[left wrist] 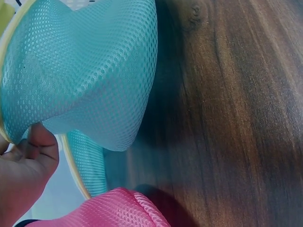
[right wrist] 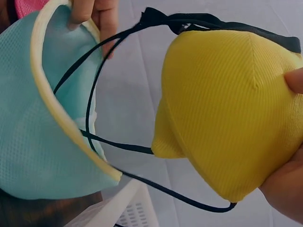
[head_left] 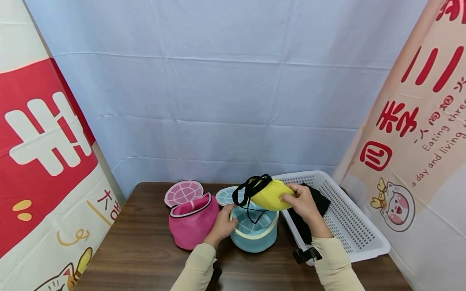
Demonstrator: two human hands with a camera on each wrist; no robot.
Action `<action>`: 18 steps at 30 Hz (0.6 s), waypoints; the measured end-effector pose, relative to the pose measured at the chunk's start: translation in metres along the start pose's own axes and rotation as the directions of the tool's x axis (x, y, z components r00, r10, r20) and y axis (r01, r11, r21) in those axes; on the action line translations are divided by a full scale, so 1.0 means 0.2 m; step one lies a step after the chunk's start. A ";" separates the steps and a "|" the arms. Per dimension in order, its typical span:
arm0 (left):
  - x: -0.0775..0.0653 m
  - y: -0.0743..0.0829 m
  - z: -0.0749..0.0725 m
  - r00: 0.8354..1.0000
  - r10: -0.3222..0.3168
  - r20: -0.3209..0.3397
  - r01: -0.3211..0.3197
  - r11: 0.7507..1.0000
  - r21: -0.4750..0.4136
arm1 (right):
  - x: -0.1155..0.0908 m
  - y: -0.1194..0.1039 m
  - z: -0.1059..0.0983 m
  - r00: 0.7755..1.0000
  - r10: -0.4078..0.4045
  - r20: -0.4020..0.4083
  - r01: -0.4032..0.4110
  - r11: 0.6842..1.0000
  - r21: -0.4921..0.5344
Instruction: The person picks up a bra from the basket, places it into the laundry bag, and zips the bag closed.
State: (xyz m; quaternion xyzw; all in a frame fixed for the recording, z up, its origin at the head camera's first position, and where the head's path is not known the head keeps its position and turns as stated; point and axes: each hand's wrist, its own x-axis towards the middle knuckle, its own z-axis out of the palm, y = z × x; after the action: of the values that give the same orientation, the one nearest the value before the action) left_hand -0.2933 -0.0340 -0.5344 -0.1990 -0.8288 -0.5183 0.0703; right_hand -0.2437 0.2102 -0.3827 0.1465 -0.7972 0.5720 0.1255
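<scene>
One yellow bra (head_left: 271,196) is gripped by the right fingers (head_left: 296,189), the blue mesh bag (head_left: 255,243) by the left fingers (head_left: 226,211); loading seems underway, lowering now called for.

The yellow ribbed, cupped garment (head_left: 272,195) with black straps (right wrist: 161,19) was tilted in the right hand (head_left: 301,202), at one o'clock from the open blue mesh bag (head_left: 255,242), its straps trailing into the mouth. The left hand (head_left: 223,222) pinched the upright bag's cream rim (right wrist: 64,118) at ten o'clock.
</scene>
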 end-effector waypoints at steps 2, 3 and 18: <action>0.00 -0.01 0.00 1.000 -0.003 -0.002 0.003 1.000 -0.002 | 0.00 0.01 0.00 1.000 0.013 0.011 -0.013 1.000 -0.020; 0.00 -0.01 0.00 1.000 -0.004 -0.002 0.004 1.000 -0.003 | 0.00 0.01 0.00 1.000 0.018 0.017 -0.017 0.999 -0.027; 0.00 -0.02 0.00 1.000 -0.028 0.008 0.028 0.998 -0.048 | 0.01 0.02 -0.02 0.987 0.003 0.162 0.018 0.992 -0.125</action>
State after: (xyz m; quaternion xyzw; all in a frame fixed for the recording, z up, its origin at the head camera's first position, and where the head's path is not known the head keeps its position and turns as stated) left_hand -0.2957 -0.0347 -0.5381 -0.1907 -0.8191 -0.5382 0.0554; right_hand -0.2460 0.2156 -0.3834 0.1874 -0.8389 0.5060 0.0715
